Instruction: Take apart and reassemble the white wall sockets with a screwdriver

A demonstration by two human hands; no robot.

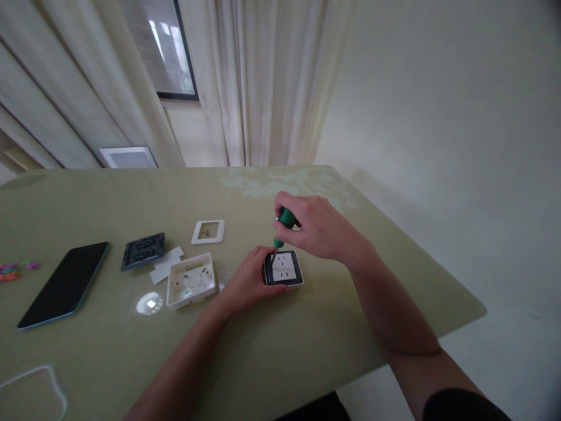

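A wall socket (284,267) with a white slotted face and a dark frame lies on the table in a white box. My left hand (253,276) grips its left side, thumb along the near edge and fingers at the far left corner. Above it, my right hand (309,225) is closed around the green handle of a screwdriver (287,218). The screwdriver's shaft slants down to the left side of the socket's dark frame. Whether the tip sits in a screw is too small to tell.
Left of my hands, an open white back box (191,280), a white frame (208,232) with small screws inside it, a dark socket part (143,251) and white flat pieces (166,265) lie on the table. Farther left are a black tablet (65,285), small colourful items (16,270) and a white cable (55,380).
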